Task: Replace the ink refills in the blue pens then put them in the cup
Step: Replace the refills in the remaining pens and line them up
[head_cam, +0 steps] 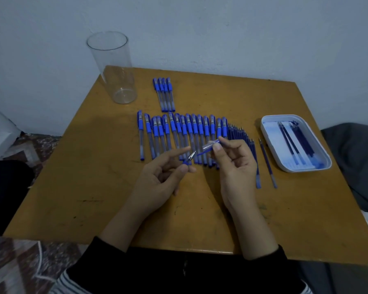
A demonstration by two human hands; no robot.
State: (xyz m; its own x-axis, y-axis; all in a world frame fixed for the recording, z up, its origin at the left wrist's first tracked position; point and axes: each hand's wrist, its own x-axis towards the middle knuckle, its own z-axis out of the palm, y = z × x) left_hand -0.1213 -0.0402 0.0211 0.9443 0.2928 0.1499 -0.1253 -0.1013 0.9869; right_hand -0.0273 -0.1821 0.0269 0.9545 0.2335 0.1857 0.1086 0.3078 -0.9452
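Observation:
My left hand (164, 177) pinches a pen's unscrewed tip section (189, 159), blue grip with a silver cone, between thumb and fingers, the index finger stretched out. My right hand (232, 164) holds the clear barrel (208, 146) of the same pen, with the blue refill poking out toward the tip. Both hover above a long row of capped blue pens (179, 134) on the table. A clear tall cup (115, 66) stands at the back left, with nothing in it.
Several more capped pens (164, 94) lie behind the row. A batch of loose refills (242, 136) lies right of the row, one refill (268, 164) apart. A white tray (270, 145) at the right holds several refills. The brown table (94, 187) ends near my body.

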